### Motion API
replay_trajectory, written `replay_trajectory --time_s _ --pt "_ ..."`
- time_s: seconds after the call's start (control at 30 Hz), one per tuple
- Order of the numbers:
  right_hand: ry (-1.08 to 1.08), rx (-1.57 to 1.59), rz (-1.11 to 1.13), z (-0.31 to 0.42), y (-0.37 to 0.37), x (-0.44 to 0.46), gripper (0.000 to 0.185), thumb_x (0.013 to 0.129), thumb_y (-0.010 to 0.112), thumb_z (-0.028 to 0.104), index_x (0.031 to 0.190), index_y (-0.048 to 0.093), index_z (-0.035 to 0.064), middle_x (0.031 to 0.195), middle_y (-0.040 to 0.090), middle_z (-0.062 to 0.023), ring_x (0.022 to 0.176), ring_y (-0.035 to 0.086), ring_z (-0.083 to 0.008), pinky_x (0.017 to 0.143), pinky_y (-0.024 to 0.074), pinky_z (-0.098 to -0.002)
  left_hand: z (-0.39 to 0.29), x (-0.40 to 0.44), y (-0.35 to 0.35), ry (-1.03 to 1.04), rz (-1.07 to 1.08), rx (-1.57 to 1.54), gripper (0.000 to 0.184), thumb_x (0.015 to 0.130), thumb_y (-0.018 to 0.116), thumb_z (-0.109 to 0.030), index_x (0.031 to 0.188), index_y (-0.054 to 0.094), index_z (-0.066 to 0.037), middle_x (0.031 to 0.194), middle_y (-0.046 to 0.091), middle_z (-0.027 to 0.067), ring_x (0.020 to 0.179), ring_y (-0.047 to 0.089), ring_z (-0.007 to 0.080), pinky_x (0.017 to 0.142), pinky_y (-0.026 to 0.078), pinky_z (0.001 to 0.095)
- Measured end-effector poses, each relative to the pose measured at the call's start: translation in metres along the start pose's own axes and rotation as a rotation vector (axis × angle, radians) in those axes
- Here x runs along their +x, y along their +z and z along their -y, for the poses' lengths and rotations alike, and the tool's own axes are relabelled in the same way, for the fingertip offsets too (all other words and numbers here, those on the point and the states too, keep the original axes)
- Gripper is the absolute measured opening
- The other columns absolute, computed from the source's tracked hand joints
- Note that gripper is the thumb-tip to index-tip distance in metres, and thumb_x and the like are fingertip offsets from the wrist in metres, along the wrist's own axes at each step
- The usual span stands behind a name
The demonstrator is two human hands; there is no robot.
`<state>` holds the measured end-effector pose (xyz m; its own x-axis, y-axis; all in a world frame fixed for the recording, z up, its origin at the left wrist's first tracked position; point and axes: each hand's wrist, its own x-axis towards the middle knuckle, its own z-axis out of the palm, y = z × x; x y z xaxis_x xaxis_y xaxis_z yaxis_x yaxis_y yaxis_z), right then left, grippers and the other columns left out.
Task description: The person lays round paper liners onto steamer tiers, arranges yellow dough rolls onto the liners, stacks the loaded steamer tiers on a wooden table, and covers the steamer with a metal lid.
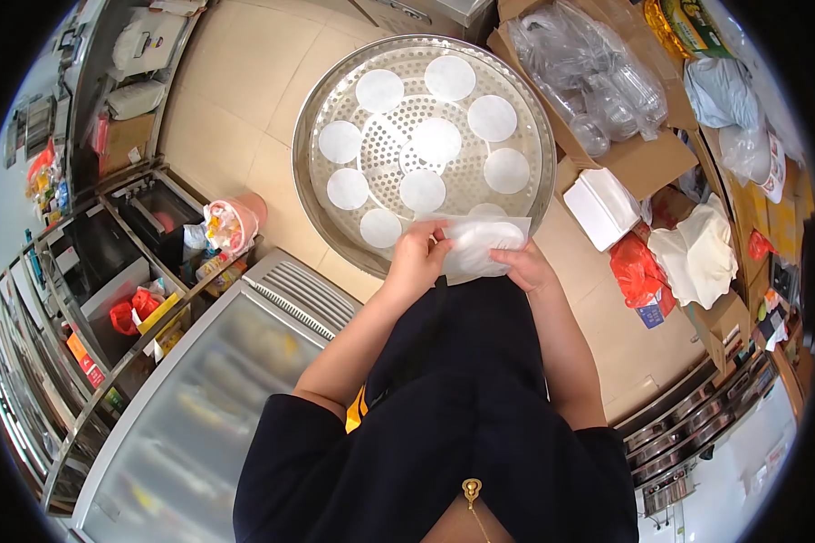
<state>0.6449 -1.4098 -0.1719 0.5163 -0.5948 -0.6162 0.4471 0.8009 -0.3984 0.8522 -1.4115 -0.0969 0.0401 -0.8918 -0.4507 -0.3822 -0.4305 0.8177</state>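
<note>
A large round perforated metal tray (306, 195) bears several white paper rounds, among them one near its middle (437, 141). Over the tray's near edge I hold a translucent plastic bag (466, 262) with white rounds stacked inside. My left hand (417, 258) has its fingers pinched at the bag's left side, by the opening. On the right side, my right hand (525, 265) grips the bag between thumb and fingers. Part of the near rim is hidden behind the bag and my hands.
A cardboard box of clear plastic containers (598, 77) stands at the upper right, with a white foam box (601, 208) below it. Left are a pink bin (252, 213), a metal rack (109, 376) and a glass-topped freezer (199, 416).
</note>
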Motion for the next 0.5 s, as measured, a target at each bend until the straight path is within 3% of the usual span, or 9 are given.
replay_trajectory --time_s 0.07,0.17,0.27,0.37,0.47,0.5 --pt "0.004 -0.025 0.012 0.001 0.002 -0.002 0.044 0.074 0.068 -0.002 0.116 0.054 0.0020 0.111 0.060 -0.0056 0.104 0.056 -0.0176 0.090 0.0436 -0.0320 -0.003 0.000 0.001 -0.110 0.001 -0.074 0.020 0.074 0.059 0.004 0.094 0.060 0.001 0.080 0.058 0.0129 0.061 0.054 0.0195 0.058 0.044 0.0303" --pt "0.017 -0.042 -0.007 0.002 0.005 -0.004 0.043 0.074 0.068 -0.002 0.115 0.055 0.0020 0.110 0.060 -0.0053 0.104 0.056 -0.0171 0.090 0.0435 -0.0313 0.003 -0.001 0.006 -0.038 -0.054 -0.038 0.017 0.073 0.057 0.006 0.089 0.059 0.002 0.079 0.057 0.0124 0.058 0.054 0.0188 0.055 0.043 0.0310" --pt "0.018 -0.056 -0.008 0.000 0.004 -0.005 0.043 0.074 0.068 -0.002 0.115 0.055 0.0020 0.110 0.060 -0.0049 0.103 0.056 -0.0168 0.090 0.0434 -0.0310 0.014 -0.004 0.007 -0.003 0.089 -0.019 0.016 0.077 0.054 0.007 0.092 0.058 0.003 0.073 0.056 0.0046 0.059 0.049 0.0068 0.054 0.041 0.0232" --pt "0.010 -0.074 0.002 0.000 0.004 -0.005 0.042 0.074 0.068 -0.002 0.114 0.056 0.0022 0.110 0.060 -0.0047 0.103 0.056 -0.0165 0.090 0.0434 -0.0309 0.024 -0.004 0.008 -0.004 0.111 -0.005 0.007 0.076 0.060 0.004 0.082 0.061 0.002 0.070 0.057 0.0039 0.061 0.049 0.0065 0.054 0.041 0.0226" --pt "0.010 -0.074 0.006 0.000 0.004 -0.005 0.042 0.074 0.068 -0.001 0.115 0.055 0.0022 0.110 0.060 -0.0048 0.103 0.056 -0.0167 0.090 0.0434 -0.0310 0.000 -0.002 0.000 -0.200 0.135 -0.039 0.003 0.076 0.064 0.000 0.075 0.062 0.002 0.069 0.057 0.0032 0.061 0.049 0.0075 0.055 0.041 0.0229" --pt "0.013 -0.069 -0.003 -0.001 0.004 -0.006 0.043 0.074 0.068 -0.001 0.115 0.055 0.0024 0.110 0.060 -0.0047 0.103 0.056 -0.0168 0.090 0.0434 -0.0311 0.002 -0.003 0.000 -0.135 0.095 -0.038 0.003 0.077 0.064 0.000 0.075 0.062 0.002 0.068 0.057 0.0025 0.060 0.049 0.0075 0.055 0.041 0.0229"
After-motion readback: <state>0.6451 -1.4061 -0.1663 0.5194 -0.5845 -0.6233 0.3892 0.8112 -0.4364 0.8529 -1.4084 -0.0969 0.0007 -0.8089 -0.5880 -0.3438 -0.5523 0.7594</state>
